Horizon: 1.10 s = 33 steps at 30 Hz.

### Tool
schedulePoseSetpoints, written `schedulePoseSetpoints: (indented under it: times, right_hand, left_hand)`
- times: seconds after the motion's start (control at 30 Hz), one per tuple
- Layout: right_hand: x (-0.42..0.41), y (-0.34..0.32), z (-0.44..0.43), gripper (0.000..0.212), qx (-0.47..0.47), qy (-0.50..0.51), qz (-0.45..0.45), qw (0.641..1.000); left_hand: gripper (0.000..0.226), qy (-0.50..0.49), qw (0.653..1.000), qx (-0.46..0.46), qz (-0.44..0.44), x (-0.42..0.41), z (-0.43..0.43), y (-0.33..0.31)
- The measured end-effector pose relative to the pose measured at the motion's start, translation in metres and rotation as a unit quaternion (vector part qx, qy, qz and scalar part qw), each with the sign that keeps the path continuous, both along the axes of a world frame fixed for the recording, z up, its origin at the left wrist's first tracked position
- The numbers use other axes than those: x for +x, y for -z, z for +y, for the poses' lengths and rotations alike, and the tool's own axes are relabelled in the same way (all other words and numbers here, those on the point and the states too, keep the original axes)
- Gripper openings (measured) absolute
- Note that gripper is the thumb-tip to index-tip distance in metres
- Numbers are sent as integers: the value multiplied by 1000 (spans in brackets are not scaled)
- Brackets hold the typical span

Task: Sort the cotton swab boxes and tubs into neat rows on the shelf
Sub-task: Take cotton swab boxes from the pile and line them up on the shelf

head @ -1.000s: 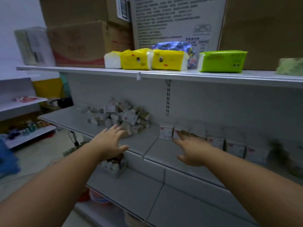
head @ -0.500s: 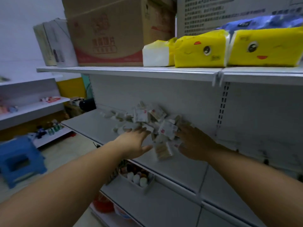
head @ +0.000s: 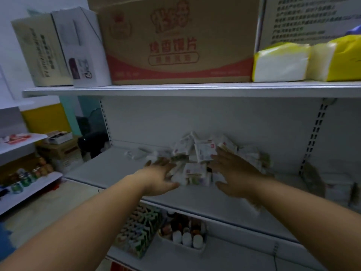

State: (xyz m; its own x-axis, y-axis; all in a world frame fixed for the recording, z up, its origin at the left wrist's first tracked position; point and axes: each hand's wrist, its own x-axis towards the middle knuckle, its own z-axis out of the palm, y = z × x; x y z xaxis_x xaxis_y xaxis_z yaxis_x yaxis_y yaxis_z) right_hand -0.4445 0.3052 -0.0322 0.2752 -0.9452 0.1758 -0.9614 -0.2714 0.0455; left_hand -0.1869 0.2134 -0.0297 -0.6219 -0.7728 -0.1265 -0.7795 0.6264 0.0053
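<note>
A loose heap of small white cotton swab boxes (head: 203, 153) lies on the middle grey shelf (head: 109, 173) against the back panel. My left hand (head: 160, 178) reaches in flat at the heap's left side, fingers straight, touching the nearest boxes. My right hand (head: 232, 175) lies flat on the heap's right side, fingers spread over several boxes. Neither hand grips anything. More white boxes (head: 338, 188) stand blurred at the far right of the same shelf.
The upper shelf (head: 175, 89) overhangs close above, carrying a big cardboard carton (head: 175, 40) and tissue packs (head: 281, 61). Below, a white tray of small bottles (head: 185, 235) and packets (head: 138, 231) sit on the lower shelf. Another shelf unit (head: 25, 184) stands at left.
The view has closed in on the heap. Both hands have moved forward, from in front of the boxes to either side of them, now touching them.
</note>
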Motion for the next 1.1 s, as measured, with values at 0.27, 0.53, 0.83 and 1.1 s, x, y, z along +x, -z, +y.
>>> schedulePoseSetpoints:
  times: [0.27, 0.53, 0.83, 1.1]
  right_hand:
    - [94, 0, -36, 55, 27, 34, 48, 998]
    - [147, 16, -165, 47, -34, 16, -2, 999]
    - [191, 49, -271, 50, -3, 69, -29, 997]
    - [200, 70, -277, 48, 2, 256, -31, 966]
  left_hand:
    - [79, 31, 999, 28, -23, 64, -57, 13]
    - [78, -28, 996, 74, 39, 108, -137, 51]
    - [67, -175, 950, 71, 249, 152, -244, 75]
    - [88, -286, 934, 56, 207, 131, -303, 96]
